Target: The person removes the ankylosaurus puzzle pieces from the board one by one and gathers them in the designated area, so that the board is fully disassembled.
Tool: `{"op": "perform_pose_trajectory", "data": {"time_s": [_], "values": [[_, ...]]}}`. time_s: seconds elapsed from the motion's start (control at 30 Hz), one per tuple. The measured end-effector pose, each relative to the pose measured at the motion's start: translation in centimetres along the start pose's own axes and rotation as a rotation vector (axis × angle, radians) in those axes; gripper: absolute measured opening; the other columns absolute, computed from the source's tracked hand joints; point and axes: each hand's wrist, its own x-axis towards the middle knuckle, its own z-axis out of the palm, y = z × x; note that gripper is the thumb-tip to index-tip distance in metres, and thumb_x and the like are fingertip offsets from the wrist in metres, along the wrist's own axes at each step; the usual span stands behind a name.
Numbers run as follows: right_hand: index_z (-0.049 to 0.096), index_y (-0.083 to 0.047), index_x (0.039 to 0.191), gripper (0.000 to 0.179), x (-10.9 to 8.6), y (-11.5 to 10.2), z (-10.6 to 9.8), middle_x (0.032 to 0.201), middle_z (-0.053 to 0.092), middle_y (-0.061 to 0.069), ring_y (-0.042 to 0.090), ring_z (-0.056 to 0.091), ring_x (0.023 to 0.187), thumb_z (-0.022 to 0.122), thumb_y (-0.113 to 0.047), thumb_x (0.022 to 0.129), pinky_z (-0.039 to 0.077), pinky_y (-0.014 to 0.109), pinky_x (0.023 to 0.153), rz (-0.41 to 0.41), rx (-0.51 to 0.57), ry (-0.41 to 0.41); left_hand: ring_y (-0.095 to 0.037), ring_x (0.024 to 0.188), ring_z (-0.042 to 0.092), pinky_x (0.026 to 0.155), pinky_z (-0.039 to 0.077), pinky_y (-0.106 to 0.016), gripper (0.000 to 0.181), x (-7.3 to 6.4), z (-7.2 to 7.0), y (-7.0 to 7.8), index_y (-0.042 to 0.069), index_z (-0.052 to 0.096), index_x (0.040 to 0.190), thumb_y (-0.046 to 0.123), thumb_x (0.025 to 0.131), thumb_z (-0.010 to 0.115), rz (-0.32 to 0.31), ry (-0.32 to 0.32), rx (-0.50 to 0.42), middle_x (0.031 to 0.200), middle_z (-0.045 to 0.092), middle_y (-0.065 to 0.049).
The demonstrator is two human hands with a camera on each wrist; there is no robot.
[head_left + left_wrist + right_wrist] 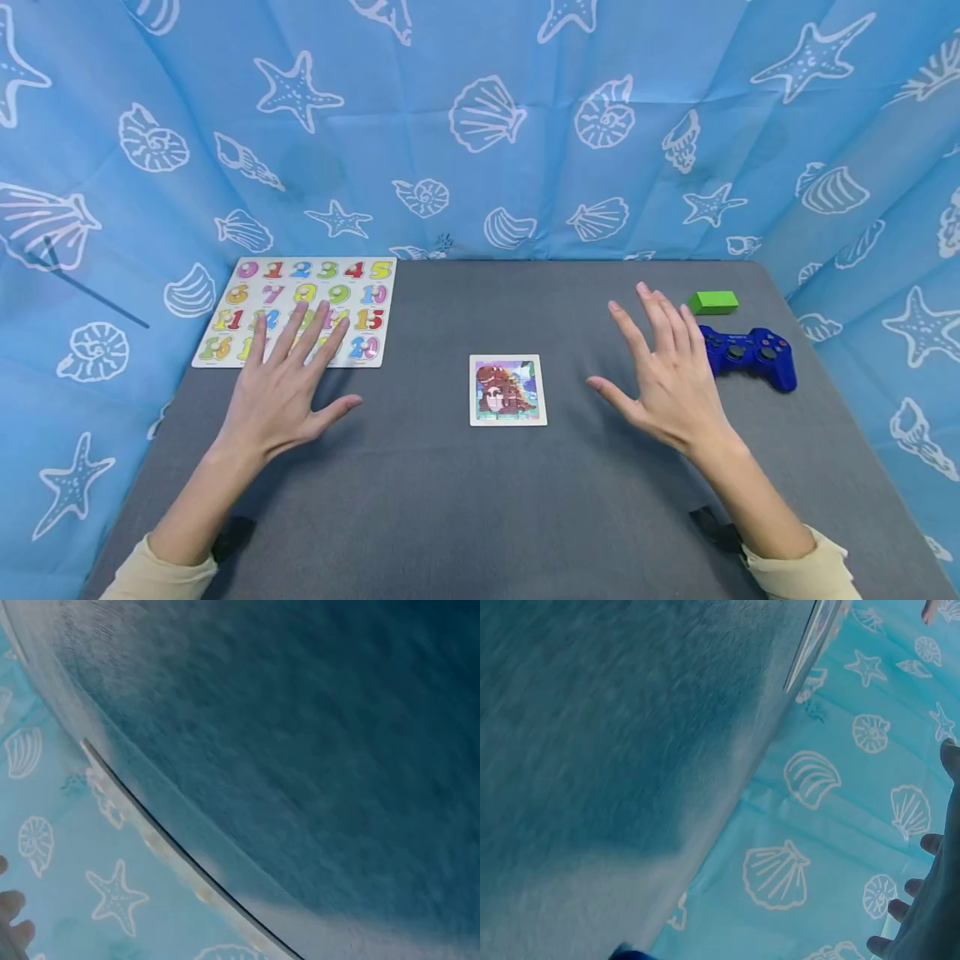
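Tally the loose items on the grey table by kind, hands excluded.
Number puzzle board: 1
Small picture puzzle: 1
Blue game controller: 1
Green block: 1
Total: 4

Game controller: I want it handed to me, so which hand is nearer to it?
Right. The right hand hovers open just beside the blue game controller, partly in front of it. The left hand is far across the table, over the number puzzle board.
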Motion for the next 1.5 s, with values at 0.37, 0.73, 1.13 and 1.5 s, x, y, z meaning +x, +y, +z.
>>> {"op": "perform_pose_trajectory", "data": {"time_s": [0.37,0.73,1.13,1.5], "values": [[0.041,-0.014,0.166,0.092,0.9,-2.1,1.8,0.175,0.033,0.023,0.05,0.038,0.156,0.038,-0.081,0.103,0.033,0.076,0.12,-0.046,0.178,-0.043,-0.038,0.163,0.037,0.132,0.022,-0.07,0.1,0.5,-0.2,2.3,0.017,0.039,0.17,0.087,0.098,0.041,-0.069,-0.09,-0.097,0.175,0.041,-0.013],[0.046,-0.009,0.161,0.081,1.8,-4.4,3.2,0.167,0.044,0.02,0.042,0.044,0.153,0.085,-0.032,0.093,0.041,0.069,0.119,-0.02,0.423,-0.17,-0.038,0.152,0.053,0.125,0.038,-0.069,0.089,1.8,-0.3,5.6,0.018,0.049,0.165,0.072,0.096,0.063,-0.121,-0.226,-0.17,0.165,0.056,-0.013],[0.053,-0.001,0.152,0.061,4.3,-6.3,5.1,0.15,0.062,0.02,0.038,0.062,0.135,0.079,-0.02,0.1,0.052,0.061,0.111,0.1,0.777,-0.432,-0.036,0.152,0.054,0.119,0.047,-0.065,0.071,2.8,0.9,9.1,0.018,0.048,0.165,0.055,0.106,0.065,-0.157,-0.52,-0.493,0.166,0.055,-0.012],[0.06,0.004,0.143,0.05,7.5,-7.3,8.1,0.134,0.07,0.022,0.034,0.069,0.123,0.078,-0.015,0.1,0.059,0.053,0.105,0.072,0.852,-0.615,-0.033,0.162,0.041,0.127,0.038,-0.065,0.069,4.1,0.8,10.8,0.015,0.046,0.166,0.05,0.109,0.061,-0.12,-0.684,-0.639,0.173,0.046,-0.01]]}}
